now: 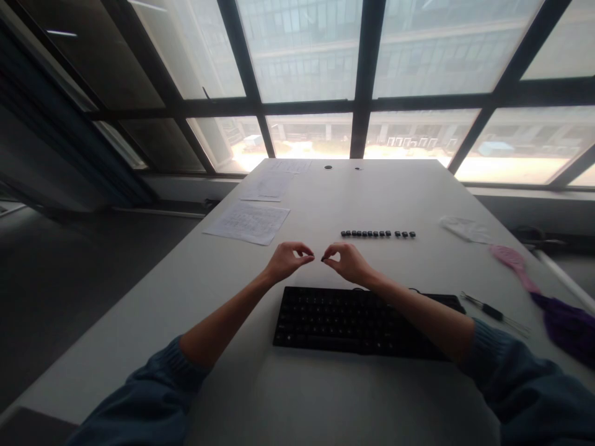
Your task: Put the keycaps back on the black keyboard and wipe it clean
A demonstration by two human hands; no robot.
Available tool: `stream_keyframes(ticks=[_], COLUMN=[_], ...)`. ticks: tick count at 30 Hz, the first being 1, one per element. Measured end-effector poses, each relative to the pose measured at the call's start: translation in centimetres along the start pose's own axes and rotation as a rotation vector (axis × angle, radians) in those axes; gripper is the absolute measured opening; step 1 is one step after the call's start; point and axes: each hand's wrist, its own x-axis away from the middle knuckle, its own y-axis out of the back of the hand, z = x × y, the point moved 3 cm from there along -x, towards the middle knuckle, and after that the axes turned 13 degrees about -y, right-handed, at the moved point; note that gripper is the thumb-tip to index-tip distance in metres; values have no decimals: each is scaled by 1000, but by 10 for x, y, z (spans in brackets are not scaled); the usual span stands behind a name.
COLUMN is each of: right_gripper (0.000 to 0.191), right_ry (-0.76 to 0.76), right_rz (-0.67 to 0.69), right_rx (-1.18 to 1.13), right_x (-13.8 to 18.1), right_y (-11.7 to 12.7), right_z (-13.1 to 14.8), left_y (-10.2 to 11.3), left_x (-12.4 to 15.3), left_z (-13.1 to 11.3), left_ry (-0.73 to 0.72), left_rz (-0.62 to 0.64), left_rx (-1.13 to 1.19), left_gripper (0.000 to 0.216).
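Observation:
My left hand (289,260) is closed in a pinch above the table, just beyond the keyboard's left part. Whatever lies between its fingertips, if anything, is too small to make out. Facing it across a narrow gap, my right hand (346,261) pinches a small dark keycap (323,259) between thumb and forefinger. The black keyboard (325,319) lies below both hands, its right part crossed by my right forearm. Past my right hand, several loose black keycaps (368,234) stand in a row, with a gap before the last 3.
Written sheets of paper (251,222) lie at the table's left edge. On the right are a clear plastic bag (465,229), a pink brush-like thing (514,260), purple cloth (569,328) and a dark-handled tool with metal prongs (493,311). Large windows (302,56) rise behind the table.

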Motion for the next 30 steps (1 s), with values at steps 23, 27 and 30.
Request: stream_keyframes(ticks=[23, 27, 30], right_gripper=[8, 10, 12], right_ry=[-165, -86, -48], right_rz=[206, 136, 108], right_rx=[-158, -106, -92], right_x=[51, 58, 62], right_y=[-36, -35, -35], right_z=[14, 19, 21], left_y=[-18, -20, -21], left_x=[66, 70, 72], left_z=[-19, -20, -22], left_ry=[77, 22, -16], left_rz=[99, 53, 45], left_rx=[47, 30, 70], left_gripper=[15, 11, 9])
